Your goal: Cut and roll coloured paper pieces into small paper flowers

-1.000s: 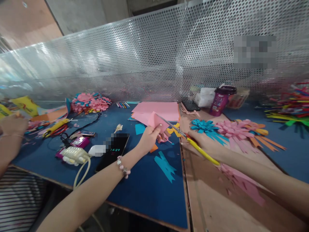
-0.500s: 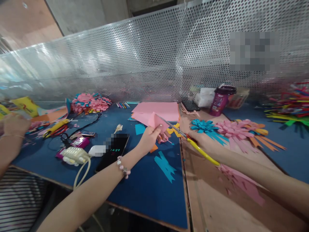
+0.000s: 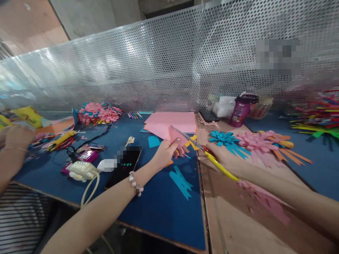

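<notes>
My left hand [image 3: 167,152] pinches a small piece of pink paper [image 3: 176,136] above the blue table. In my right hand [image 3: 221,155] are scissors [image 3: 212,158] with yellow and red handles, the blades pointing left and lying across the pink paper's upper edge. Behind the held piece lies a stack of pink sheets [image 3: 172,118]. Cut blue strips [image 3: 181,181] rest below my left hand, and yellow paper scraps [image 3: 192,141] lie just behind the blades. A blue paper flower [image 3: 224,137] and a pink paper flower [image 3: 255,141] sit beyond my right hand.
On the left are a phone [image 3: 125,165], a power strip [image 3: 82,169] with a cable, and a heap of pink paper flowers [image 3: 99,112]. A co-worker's hands [image 3: 18,137] are at far left. A purple cup [image 3: 239,111] stands before the perforated metal screen [image 3: 159,67].
The pink paper and my left hand have shifted slightly to the right. The scissors have moved a little along with my right hand, their blades still at the paper.
</notes>
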Motion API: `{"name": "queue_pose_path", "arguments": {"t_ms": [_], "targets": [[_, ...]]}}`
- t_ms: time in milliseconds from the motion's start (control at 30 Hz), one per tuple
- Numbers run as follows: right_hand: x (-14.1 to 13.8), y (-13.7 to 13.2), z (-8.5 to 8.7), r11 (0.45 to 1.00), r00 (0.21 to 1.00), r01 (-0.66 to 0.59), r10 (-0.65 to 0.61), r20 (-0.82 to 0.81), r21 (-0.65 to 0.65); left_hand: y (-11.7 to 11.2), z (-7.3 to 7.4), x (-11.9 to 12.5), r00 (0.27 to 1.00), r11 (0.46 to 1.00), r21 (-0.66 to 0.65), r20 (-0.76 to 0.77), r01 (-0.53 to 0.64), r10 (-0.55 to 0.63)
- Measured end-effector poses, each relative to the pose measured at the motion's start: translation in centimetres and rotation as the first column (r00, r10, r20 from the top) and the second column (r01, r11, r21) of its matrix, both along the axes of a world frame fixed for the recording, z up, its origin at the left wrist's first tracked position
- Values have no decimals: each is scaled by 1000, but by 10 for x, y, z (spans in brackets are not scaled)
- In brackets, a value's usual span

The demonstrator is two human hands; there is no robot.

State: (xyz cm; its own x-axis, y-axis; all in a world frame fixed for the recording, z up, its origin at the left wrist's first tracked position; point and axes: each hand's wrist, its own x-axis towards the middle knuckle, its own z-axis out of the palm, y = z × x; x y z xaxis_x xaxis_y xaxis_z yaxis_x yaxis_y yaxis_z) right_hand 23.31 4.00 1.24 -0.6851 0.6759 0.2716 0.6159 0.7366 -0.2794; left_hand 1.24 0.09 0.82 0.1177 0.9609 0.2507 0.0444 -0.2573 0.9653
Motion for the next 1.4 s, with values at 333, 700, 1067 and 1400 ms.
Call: {"name": "queue_pose_path", "arguments": {"t_ms": [333,700,1067,1400], "targets": [[-2,5,-6,1000,1000,21,-21,-18,10,0,0,1,1000,1000,0,-7,6,-6],[-2,3,-6,995,1000,22,-20,-21,102,0,-1,1,1000,1000,-7,-3,14,-14],[-6,1,-2,985,982,161,-166,-86,-66,5,-1,-4,981,992,-47,154,-114,120],[-9,-24,10,991,992,127,-127,-2,41,25,2,-43,851,857,-47,-157,-513,501]]}}
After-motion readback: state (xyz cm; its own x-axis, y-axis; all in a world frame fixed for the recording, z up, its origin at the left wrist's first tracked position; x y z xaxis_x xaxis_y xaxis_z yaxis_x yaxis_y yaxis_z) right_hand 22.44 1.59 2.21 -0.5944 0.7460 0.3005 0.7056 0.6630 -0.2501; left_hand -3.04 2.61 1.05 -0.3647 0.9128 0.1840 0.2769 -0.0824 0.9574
